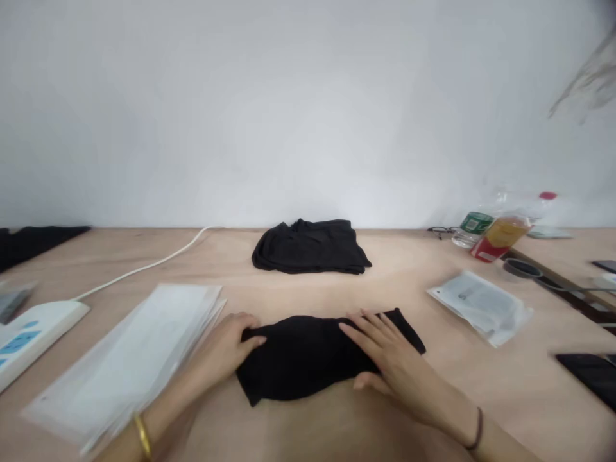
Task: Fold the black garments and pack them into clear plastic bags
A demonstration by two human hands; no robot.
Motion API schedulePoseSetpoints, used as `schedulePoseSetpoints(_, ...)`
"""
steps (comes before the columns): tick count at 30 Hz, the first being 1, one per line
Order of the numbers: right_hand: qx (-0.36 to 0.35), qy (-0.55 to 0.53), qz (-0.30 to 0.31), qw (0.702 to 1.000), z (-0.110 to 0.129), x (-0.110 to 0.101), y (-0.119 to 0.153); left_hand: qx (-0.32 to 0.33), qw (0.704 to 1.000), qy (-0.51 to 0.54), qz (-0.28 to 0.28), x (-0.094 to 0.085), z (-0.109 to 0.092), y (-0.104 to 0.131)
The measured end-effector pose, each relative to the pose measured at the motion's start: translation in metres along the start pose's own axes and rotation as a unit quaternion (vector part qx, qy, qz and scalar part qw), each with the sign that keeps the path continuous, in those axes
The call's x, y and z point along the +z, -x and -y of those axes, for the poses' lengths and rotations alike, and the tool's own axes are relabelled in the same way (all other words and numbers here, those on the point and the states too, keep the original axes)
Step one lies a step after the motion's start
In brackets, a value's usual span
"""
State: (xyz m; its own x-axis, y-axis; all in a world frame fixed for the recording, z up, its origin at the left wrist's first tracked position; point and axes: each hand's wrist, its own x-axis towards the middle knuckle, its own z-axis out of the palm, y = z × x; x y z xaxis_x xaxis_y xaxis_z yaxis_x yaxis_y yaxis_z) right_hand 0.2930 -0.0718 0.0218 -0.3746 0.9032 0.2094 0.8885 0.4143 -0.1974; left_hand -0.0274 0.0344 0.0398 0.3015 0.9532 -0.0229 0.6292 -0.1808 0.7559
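Observation:
A long piece of black fabric (303,359), whose exact kind I cannot make out, lies spread sideways on the wooden table in front of me. At its left end rests my left hand (235,346), thumb on the fabric and fingers by the upper corner, with a gap between them. My right hand (385,346) lies flat on the right part of the fabric, fingers stretched out and thumb apart near the lower edge. Farther back, against the wall, sits a folded stack of black fabric (312,247).
Left of my hands lie clear plastic bags (129,353) and a white power strip (38,333) with its cable. To the right are a packaged item (481,305), two bottles (505,234), a tape roll (522,268) and a black phone-like object (590,378).

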Motion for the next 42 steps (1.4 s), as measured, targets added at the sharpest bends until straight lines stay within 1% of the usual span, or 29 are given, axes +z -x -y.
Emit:
schedulePoseSetpoints(2,0.004,-0.004,0.061,0.998,0.001,0.013,-0.013,-0.056,0.993,0.107,0.001,0.000,0.005,-0.015)
schedulePoseSetpoints(3,0.020,-0.004,0.076,0.997,0.001,0.016,-0.020,-0.069,0.988,0.138,-0.007,-0.001,0.007,-0.019)
schedulePoseSetpoints(5,0.052,-0.005,0.074,0.996,0.007,0.016,-0.034,-0.084,0.979,0.185,-0.010,-0.002,0.008,-0.022)
schedulePoseSetpoints(6,0.054,-0.009,0.064,0.996,0.013,0.015,-0.041,-0.094,0.972,0.213,-0.006,-0.001,0.009,-0.020)
schedulePoseSetpoints(8,0.026,-0.024,0.046,0.998,0.029,0.015,-0.056,-0.127,0.953,0.274,-0.009,0.000,0.010,-0.016)
schedulePoseSetpoints(11,-0.043,-0.053,0.053,0.996,0.052,0.025,-0.073,-0.175,0.923,0.339,-0.056,0.004,0.011,-0.009)
schedulePoseSetpoints(13,-0.057,-0.064,0.063,0.994,0.061,0.037,-0.079,-0.182,0.915,0.350,-0.089,0.005,0.010,-0.004)
schedulePoseSetpoints(14,-0.056,-0.068,0.066,0.994,0.063,0.042,-0.081,-0.182,0.912,0.357,-0.091,0.005,0.007,0.000)
schedulePoseSetpoints(16,-0.050,-0.074,0.069,0.994,0.065,0.048,-0.082,-0.186,0.903,0.381,-0.069,0.004,0.001,0.007)
schedulePoseSetpoints(18,-0.045,-0.080,0.070,0.993,0.066,0.050,-0.084,-0.180,0.897,0.402,-0.048,0.003,-0.008,0.012)
schedulePoseSetpoints(20,-0.043,-0.087,0.069,0.993,0.066,0.048,-0.086,-0.148,0.897,0.412,-0.059,0.005,-0.018,0.013)
schedulePoseSetpoints(22,-0.047,-0.094,0.072,0.992,0.061,0.041,-0.085,-0.097,0.907,0.402,-0.073,0.013,-0.028,0.012)
schedulePoseSetpoints(23,-0.042,-0.097,0.071,0.992,0.056,0.037,-0.083,-0.064,0.916,0.391,-0.065,0.019,-0.033,0.012)
schedulePoseSetpoints(25,-0.007,-0.096,0.046,0.994,0.043,0.027,-0.075,0.003,0.944,0.328,-0.021,0.037,-0.042,0.013)
schedulePoseSetpoints(27,0.044,-0.080,-0.014,0.996,0.028,0.018,-0.062,0.070,0.976,0.203,0.042,0.058,-0.049,0.018)
schedulePoseSetpoints(28,0.060,-0.067,-0.044,0.995,0.021,0.015,-0.055,0.100,0.984,0.127,0.072,0.068,-0.052,0.021)
schedulePoseSetpoints(29,0.063,-0.053,-0.062,0.995,0.017,0.013,-0.048,0.128,0.985,0.056,0.098,0.075,-0.053,0.023)
schedulePoseSetpoints(30,0.055,-0.040,-0.059,0.996,0.014,0.012,-0.042,0.151,0.982,-0.001,0.116,0.081,-0.054,0.026)
schedulePoseSetpoints(31,0.040,-0.031,-0.037,0.998,0.013,0.013,-0.037,0.168,0.977,-0.039,0.124,0.084,-0.054,0.027)
schedulePoseSetpoints(32,0.024,-0.026,-0.004,0.999,0.013,0.015,-0.033,0.174,0.976,-0.059,0.113,0.085,-0.052,0.027)
schedulePoseSetpoints(33,0.010,-0.023,0.030,0.999,0.014,0.018,-0.030,0.171,0.979,-0.070,0.083,0.083,-0.049,0.026)
schedulePoseSetpoints(34,0.002,-0.022,0.058,0.998,0.017,0.021,-0.029,0.159,0.983,-0.079,0.040,0.080,-0.046,0.024)
schedulePoseSetpoints(36,0.012,-0.020,0.078,0.997,0.023,0.029,-0.030,0.120,0.986,-0.101,-0.050,0.070,-0.036,0.018)
schedulePoseSetpoints(37,0.025,-0.020,0.077,0.997,0.028,0.032,-0.032,0.097,0.986,-0.107,-0.081,0.065,-0.030,0.014)
schedulePoseSetpoints(38,0.038,-0.021,0.072,0.996,0.033,0.035,-0.035,0.077,0.987,-0.106,-0.096,0.061,-0.025,0.011)
schedulePoseSetpoints(40,0.056,-0.034,0.064,0.996,0.046,0.041,-0.044,0.054,0.990,-0.078,-0.100,0.054,-0.018,0.002)
schedulePoseSetpoints(42,0.059,-0.058,0.060,0.995,0.059,0.043,-0.053,0.053,0.992,-0.036,-0.106,0.048,-0.018,-0.005)
